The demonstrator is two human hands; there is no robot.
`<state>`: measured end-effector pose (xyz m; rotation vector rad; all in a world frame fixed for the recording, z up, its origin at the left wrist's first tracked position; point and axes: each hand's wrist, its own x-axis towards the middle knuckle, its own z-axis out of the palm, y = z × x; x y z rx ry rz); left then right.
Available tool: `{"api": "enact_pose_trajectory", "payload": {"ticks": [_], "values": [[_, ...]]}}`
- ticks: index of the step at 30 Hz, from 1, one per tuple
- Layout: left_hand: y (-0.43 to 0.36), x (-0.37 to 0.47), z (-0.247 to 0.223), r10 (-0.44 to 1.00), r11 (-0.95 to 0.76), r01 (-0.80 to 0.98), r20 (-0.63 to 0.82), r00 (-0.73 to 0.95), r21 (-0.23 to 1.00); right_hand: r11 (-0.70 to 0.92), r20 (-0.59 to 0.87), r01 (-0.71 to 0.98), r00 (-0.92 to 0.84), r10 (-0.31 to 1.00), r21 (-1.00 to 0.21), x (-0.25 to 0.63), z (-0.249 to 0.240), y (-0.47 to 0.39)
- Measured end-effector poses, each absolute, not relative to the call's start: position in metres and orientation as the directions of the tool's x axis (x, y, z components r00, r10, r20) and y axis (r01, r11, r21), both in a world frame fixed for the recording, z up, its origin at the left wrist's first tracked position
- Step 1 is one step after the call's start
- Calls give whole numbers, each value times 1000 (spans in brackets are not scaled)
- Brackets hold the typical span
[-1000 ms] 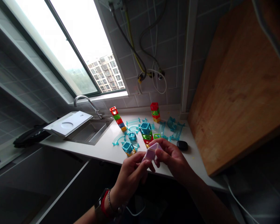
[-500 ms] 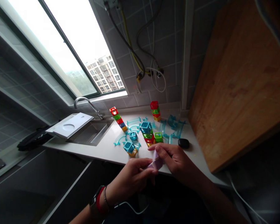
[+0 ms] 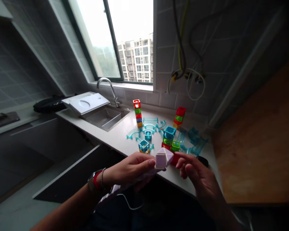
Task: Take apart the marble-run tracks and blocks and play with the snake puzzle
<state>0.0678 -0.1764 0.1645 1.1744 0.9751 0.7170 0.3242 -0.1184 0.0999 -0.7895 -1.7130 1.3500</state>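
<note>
A pale purple and white snake cube puzzle (image 3: 161, 161) is gripped by my left hand (image 3: 135, 165), thumb on top. Its faceted end points away from me, and part of its length trails back under the hand to the lower left. My right hand (image 3: 195, 173) hangs just right of that end, fingers apart, with nothing in it. Behind the puzzle rises a stack of hollow cube blocks (image 3: 169, 132), blue over green over red, partly hidden by the puzzle. A single green block (image 3: 175, 146) stands beside the stack.
Two taller block stacks stand farther back, one left (image 3: 138, 116) and one right (image 3: 178, 118). Clear blue track pieces (image 3: 149, 128) and small blue blocks (image 3: 144, 146) lie about the counter (image 3: 120, 138). A sink (image 3: 108, 117) is at left, a wooden board (image 3: 255, 154) at right.
My right hand has let go of the snake cube puzzle and moved off to the right. The left hand keeps it, turned so its end faces outward. The camera view has swung and levelled.
</note>
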Motion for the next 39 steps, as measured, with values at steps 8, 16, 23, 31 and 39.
{"api": "enact_pose_trajectory", "payload": {"ticks": [8,16,23,31,39], "values": [[-194,25,142,854,382,-290,-215,474,877,226,35,165,-732,680,-960,298,85,-131],[-218,28,103,804,466,-386,-199,560,796,-83,-135,109,-665,734,-991,257,107,-174],[-235,17,88,895,281,-409,-84,437,868,76,-98,319,-497,862,-945,219,136,-191],[-255,-30,112,912,-1,-125,53,408,992,129,-83,346,-537,839,-929,185,181,-211],[-256,-27,143,883,60,-309,94,461,949,694,333,566,-615,715,-445,176,236,-258]]}}
